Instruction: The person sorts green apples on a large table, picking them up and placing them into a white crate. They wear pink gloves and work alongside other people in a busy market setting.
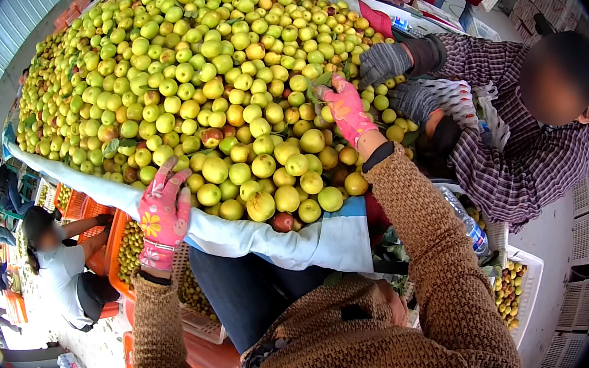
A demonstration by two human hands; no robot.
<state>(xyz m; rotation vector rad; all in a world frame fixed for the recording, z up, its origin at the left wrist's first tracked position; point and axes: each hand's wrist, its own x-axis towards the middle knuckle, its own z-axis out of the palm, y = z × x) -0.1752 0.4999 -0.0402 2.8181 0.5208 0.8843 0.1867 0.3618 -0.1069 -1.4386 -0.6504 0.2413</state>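
Observation:
A large heap of yellow-green jujubes (196, 84), some with brown patches, fills a bin lined with pale blue cloth (258, 242). At the heap's near left edge lies my left hand (164, 216) in a pink flowered glove. Its fingers are stretched out over the cloth rim and touch the outermost fruit, holding none. My right hand (350, 111), gloved alike, reaches over the right part of the heap. Its thumb and fingertips close around a green leaf (318, 86) among the jujubes; the fingertips are partly hidden.
Across on the right, a person in a checked shirt (517, 167) has grey-gloved hands (386, 63) in the heap, close to mine. A plastic bottle (465, 221) and a white crate of fruit (517, 288) stand right of my arm. Orange crates (121, 251) stand at lower left.

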